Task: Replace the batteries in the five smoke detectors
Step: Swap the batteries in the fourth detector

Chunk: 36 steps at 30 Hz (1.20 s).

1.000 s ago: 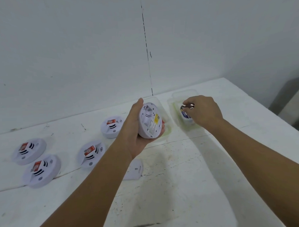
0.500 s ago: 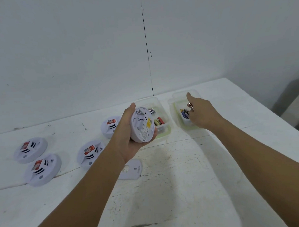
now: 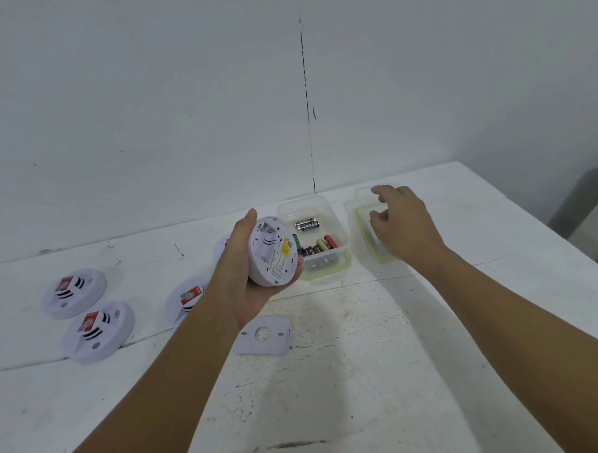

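L hand [image 3: 248,283] is gripping smoke detector [image 3: 274,251], back side up, fingers curled round it; R hand [image 3: 402,225] is hovering over R container [image 3: 360,220], fingers loosely spread, holding nothing visible.

Two bare forearms reach in from the bottom edge, uncovered right up to the frame border, so no sleeve shows. The left hand [image 3: 250,283] and right hand [image 3: 402,223] wear no gloves, rings, watch or wristband. Fingernails look short and unpainted where visible.
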Each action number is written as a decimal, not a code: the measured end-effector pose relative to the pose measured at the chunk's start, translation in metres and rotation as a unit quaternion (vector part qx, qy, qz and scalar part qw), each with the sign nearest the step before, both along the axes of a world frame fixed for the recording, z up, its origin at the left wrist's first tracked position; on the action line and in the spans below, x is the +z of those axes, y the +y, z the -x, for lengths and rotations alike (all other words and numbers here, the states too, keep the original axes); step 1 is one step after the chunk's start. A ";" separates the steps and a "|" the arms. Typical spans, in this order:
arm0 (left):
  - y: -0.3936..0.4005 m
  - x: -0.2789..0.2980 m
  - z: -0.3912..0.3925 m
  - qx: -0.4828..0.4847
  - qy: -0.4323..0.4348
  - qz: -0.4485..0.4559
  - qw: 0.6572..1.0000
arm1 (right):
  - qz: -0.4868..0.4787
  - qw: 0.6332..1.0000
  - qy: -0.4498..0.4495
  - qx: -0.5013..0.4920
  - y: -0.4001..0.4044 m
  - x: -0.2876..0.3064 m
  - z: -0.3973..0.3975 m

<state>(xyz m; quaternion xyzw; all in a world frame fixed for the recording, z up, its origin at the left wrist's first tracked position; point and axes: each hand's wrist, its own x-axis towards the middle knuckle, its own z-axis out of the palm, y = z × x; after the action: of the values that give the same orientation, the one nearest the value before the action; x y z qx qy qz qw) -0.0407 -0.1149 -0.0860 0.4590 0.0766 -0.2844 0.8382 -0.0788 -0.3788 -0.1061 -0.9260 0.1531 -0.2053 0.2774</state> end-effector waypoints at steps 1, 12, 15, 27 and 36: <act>0.002 0.000 0.000 0.003 0.001 -0.001 1.000 | -0.005 1.000 -0.007 0.008 0.006 0.002 0.000; 0.020 -0.001 -0.003 0.014 0.030 0.014 0.999 | 0.010 0.991 0.051 0.121 0.067 0.018 -0.021; 0.023 -0.003 -0.006 0.009 0.034 0.026 0.999 | 0.033 0.989 0.078 0.120 0.067 0.018 -0.028; 0.024 -0.008 -0.021 -0.025 0.035 0.014 0.999 | 0.308 0.903 0.288 0.083 0.065 0.024 -0.062; 0.020 -0.008 -0.027 -0.045 0.040 0.004 0.998 | 0.335 0.862 0.372 0.085 0.068 0.032 -0.072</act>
<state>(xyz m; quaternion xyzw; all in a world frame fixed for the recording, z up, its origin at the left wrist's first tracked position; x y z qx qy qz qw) -0.0139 -0.0948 -0.0936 0.4470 0.0879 -0.3400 0.8227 -0.0068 -0.3109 -0.0744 -0.9801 0.0881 0.1397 -0.1106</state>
